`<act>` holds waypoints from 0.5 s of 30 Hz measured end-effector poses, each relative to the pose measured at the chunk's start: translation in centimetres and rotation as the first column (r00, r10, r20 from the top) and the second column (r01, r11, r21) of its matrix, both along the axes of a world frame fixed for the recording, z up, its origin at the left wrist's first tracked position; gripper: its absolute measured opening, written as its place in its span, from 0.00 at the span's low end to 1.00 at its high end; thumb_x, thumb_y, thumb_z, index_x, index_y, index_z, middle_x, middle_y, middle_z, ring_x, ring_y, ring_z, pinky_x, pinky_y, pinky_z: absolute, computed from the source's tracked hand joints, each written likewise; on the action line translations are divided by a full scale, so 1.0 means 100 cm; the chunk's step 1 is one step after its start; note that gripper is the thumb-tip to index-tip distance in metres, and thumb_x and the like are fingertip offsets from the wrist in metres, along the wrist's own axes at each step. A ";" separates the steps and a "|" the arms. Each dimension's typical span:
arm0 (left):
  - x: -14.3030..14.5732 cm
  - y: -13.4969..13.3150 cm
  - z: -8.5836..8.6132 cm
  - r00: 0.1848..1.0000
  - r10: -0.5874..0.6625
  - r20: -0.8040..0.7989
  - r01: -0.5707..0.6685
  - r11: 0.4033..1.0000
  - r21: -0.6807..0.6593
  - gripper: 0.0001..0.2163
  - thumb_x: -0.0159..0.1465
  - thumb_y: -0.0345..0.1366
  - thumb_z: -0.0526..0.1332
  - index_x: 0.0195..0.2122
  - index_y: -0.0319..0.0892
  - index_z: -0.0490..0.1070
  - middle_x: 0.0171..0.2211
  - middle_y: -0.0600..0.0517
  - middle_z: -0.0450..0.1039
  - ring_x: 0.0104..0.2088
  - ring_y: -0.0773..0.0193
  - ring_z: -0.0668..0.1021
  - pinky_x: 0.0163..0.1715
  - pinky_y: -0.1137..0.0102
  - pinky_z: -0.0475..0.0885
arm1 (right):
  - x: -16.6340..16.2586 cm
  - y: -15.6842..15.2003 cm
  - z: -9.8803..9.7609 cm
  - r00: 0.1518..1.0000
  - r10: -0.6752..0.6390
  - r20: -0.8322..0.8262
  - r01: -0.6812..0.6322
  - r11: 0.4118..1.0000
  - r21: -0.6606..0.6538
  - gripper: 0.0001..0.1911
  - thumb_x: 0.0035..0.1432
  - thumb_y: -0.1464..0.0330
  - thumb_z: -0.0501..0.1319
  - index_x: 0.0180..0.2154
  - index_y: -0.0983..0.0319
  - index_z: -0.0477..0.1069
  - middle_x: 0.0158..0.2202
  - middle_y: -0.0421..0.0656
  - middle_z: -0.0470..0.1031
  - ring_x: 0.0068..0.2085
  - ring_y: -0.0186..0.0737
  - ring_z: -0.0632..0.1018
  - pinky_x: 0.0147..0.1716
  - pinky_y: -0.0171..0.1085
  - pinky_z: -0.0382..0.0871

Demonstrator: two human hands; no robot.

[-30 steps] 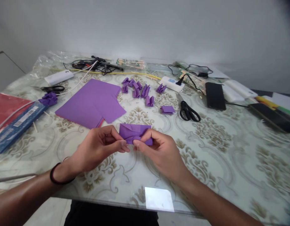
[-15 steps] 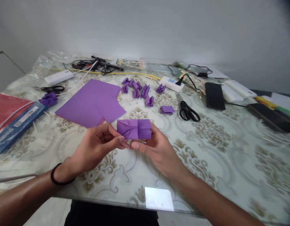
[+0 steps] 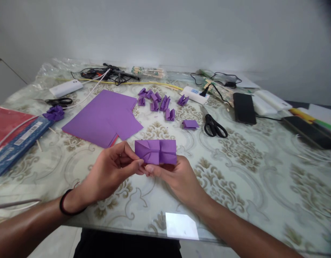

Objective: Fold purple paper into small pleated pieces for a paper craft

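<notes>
Table (image 3: 251, 204): floral, glossy, spreading around the paper stack (image 3: 98, 113).
Wall (image 3: 165, 36): plain grey, beyond the paper stack.
Folded paper (image 3: 154, 147): in both hands, nearer the body than the paper stack.
Left hand (image 3: 111, 168): narrow pinch at its lower left corner.
Right hand (image 3: 174, 175): holding the right half, thumb near the lower edge, fingers behind.

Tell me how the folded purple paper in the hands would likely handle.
The folded purple paper is probably light, looking thin. It would likely bend first along its visible creases. Its flat panels suggest sliding rather than rolling if pushed.
</notes>
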State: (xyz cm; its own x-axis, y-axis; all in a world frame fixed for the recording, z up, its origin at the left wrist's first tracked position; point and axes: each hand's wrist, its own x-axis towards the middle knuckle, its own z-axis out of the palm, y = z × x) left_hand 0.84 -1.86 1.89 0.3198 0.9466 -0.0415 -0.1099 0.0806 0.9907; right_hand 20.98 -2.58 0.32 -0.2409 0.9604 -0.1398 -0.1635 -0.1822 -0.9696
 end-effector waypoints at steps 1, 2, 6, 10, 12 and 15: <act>0.000 0.000 0.000 1.000 -0.005 0.011 0.005 1.000 -0.003 0.08 0.67 0.32 0.73 0.34 0.41 0.74 0.30 0.52 0.86 0.32 0.63 0.89 0.36 0.73 0.85 | 0.000 0.000 -0.001 1.000 -0.004 -0.005 0.004 1.000 0.003 0.10 0.52 0.62 0.80 0.31 0.59 0.84 0.30 0.39 0.83 0.33 0.40 0.82 0.38 0.39 0.78; 0.001 -0.001 0.000 1.000 -0.013 0.024 0.013 1.000 -0.005 0.08 0.68 0.32 0.72 0.34 0.41 0.74 0.31 0.52 0.86 0.33 0.62 0.89 0.37 0.71 0.86 | -0.001 0.000 -0.002 1.000 -0.009 -0.007 0.009 1.000 0.008 0.10 0.52 0.62 0.80 0.30 0.59 0.83 0.29 0.39 0.83 0.33 0.40 0.82 0.37 0.38 0.78; 0.002 0.000 0.001 0.997 -0.058 0.056 0.058 0.998 -0.002 0.09 0.70 0.32 0.71 0.36 0.41 0.72 0.32 0.51 0.87 0.35 0.60 0.89 0.40 0.68 0.87 | -0.001 0.000 -0.004 1.000 -0.030 0.000 0.030 0.999 0.020 0.13 0.56 0.61 0.77 0.26 0.60 0.80 0.26 0.39 0.80 0.30 0.38 0.80 0.34 0.37 0.76; 0.002 0.000 0.001 0.993 -0.103 0.061 0.104 0.994 -0.012 0.08 0.71 0.33 0.69 0.38 0.41 0.71 0.35 0.50 0.87 0.38 0.60 0.90 0.43 0.67 0.87 | -0.001 0.001 -0.003 1.000 -0.016 0.013 0.015 0.999 0.044 0.17 0.60 0.60 0.74 0.23 0.59 0.77 0.23 0.38 0.77 0.27 0.36 0.77 0.32 0.37 0.73; 0.002 0.000 0.001 0.992 -0.102 0.070 0.103 0.995 -0.010 0.08 0.71 0.32 0.69 0.38 0.41 0.70 0.35 0.51 0.86 0.37 0.61 0.90 0.43 0.68 0.87 | 0.000 0.001 -0.004 1.000 -0.006 -0.001 0.006 0.999 0.040 0.18 0.61 0.60 0.73 0.24 0.60 0.77 0.23 0.38 0.77 0.28 0.37 0.78 0.32 0.37 0.73; 0.003 0.000 0.002 0.994 -0.060 0.087 0.060 0.998 0.005 0.10 0.69 0.30 0.71 0.38 0.42 0.69 0.32 0.55 0.84 0.35 0.63 0.89 0.40 0.71 0.87 | 0.001 0.001 -0.009 0.998 -0.001 -0.063 0.003 1.000 0.028 0.18 0.61 0.59 0.74 0.24 0.60 0.77 0.24 0.38 0.77 0.29 0.38 0.80 0.34 0.38 0.75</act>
State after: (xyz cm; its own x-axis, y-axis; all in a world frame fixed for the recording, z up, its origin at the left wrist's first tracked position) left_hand 1.14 -1.86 2.07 0.3784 0.9256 -0.0091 -0.1904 0.0874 0.9778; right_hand 21.07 -2.47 -0.57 -0.2468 0.9642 -0.0971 -0.2244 -0.1543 -0.9622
